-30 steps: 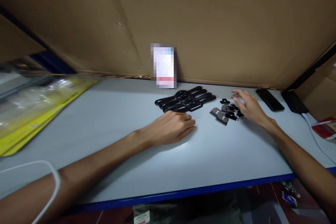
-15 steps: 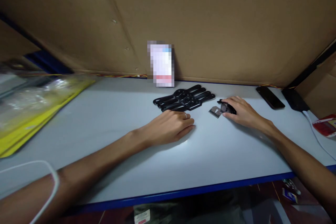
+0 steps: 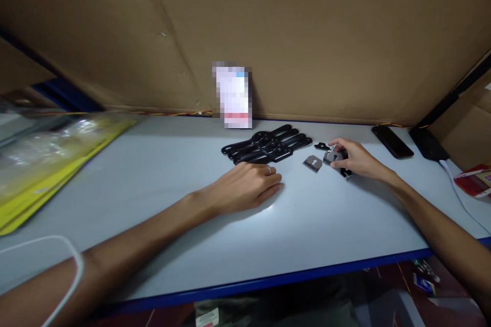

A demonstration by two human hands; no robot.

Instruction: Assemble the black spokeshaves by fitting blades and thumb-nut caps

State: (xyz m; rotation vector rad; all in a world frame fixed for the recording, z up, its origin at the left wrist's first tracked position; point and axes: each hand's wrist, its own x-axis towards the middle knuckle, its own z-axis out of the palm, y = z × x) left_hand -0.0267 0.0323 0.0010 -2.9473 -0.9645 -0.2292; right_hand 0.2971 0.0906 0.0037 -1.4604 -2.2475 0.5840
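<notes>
My right hand (image 3: 355,158) is closed in a pinch on a flat grey metal plate (image 3: 329,158) with a slot in it, thumb in front and fingers behind. Small black parts (image 3: 346,172) show beside and under its fingers. Left of it, a like slotted metal plate (image 3: 312,163) lies flat on the table, apart from the hand. A small black piece (image 3: 321,146) lies just beyond the fingertips. My left hand (image 3: 255,184) rests on the table, fingers curled, with nothing seen in it. Against its far side lies a group of long black handle-like parts (image 3: 264,145), side by side.
A phone-like screen (image 3: 233,97), blurred out, leans on the cardboard wall (image 3: 326,36). At right lie a dark phone (image 3: 393,142) and a black box (image 3: 428,144) with a white cable. Clear plastic bags on yellow sheets (image 3: 23,209) are at left. The table's blue edge (image 3: 268,282) runs in front.
My right hand has shifted slightly right, away from the plate on the table. More of the second plate and the small black pieces now shows. My left hand stays in place.
</notes>
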